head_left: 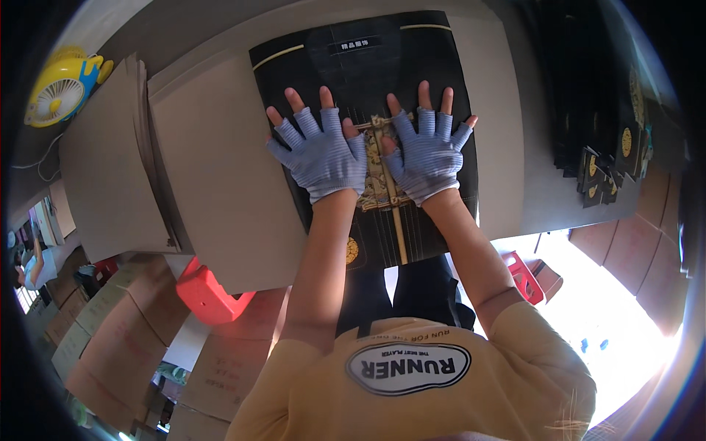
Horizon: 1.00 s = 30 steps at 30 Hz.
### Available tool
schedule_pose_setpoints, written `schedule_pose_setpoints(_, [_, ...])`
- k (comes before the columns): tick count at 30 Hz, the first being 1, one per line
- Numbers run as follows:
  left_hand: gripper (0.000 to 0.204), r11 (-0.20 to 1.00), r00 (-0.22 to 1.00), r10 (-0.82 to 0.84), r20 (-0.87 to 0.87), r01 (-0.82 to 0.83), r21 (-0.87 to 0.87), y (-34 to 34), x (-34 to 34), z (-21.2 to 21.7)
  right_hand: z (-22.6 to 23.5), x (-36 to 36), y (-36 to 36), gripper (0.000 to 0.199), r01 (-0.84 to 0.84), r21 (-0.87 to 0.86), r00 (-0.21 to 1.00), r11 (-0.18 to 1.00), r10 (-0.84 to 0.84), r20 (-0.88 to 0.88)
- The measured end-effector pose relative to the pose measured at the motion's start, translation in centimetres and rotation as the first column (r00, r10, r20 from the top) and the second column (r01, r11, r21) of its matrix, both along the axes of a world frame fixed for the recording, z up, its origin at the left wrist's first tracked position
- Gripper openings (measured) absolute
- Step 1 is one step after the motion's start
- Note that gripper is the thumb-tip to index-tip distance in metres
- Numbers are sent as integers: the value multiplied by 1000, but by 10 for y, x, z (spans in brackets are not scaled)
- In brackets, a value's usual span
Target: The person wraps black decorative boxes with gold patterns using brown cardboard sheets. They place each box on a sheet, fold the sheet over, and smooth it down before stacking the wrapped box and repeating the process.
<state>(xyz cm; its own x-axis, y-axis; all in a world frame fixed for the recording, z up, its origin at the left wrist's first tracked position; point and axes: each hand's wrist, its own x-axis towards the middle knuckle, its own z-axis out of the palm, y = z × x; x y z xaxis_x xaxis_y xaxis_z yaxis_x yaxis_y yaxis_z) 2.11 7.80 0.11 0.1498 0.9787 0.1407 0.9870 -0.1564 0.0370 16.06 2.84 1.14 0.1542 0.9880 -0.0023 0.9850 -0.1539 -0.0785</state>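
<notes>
A flat black piece point(353, 70) with gold printing, which looks like an unfilled paper bag or a sheet of packaging, lies on a large grey-brown board point(213, 169). My left hand point(320, 154), in a blue striped fingerless glove, rests flat on its left half with the fingers spread. On its right half my right hand point(430, 154), gloved the same way, also lies flat with fingers apart. Between the hands shows an ornate gold pattern. Neither hand grips anything, and the palms hide part of the black surface.
More black pieces with gold marks point(603, 147) are piled at the right. Left of the board stand stacked cardboard sheets point(110, 162) and a yellow and blue fan point(62, 92). Red stools point(206, 294) and cartons point(125, 338) are below the table edge. Another person point(40, 261) is far left.
</notes>
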Motion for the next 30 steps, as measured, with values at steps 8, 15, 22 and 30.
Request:
schedule_pose_setpoints(8, [51, 991, 998, -52, 19, 49, 128, -1, -1, -5, 9, 0, 1, 62, -52, 78, 994, 996, 44, 100])
schedule_pose_setpoints(15, [52, 973, 996, -66, -64, 79, 218, 6, 3, -2, 1, 2, 3, 64, -74, 134, 995, 988, 64, 79])
schedule_pose_setpoints(22, [51, 969, 992, -44, -115, 71, 236, 6, 0, -9, -4, 5, -2, 70, -121, 127, 991, 985, 113, 65])
schedule_pose_setpoints(30, [51, 980, 998, -40, -49, 49, 193, 6, 3, -5, 3, 5, -10, 75, -164, 123, 986, 979, 161, 35])
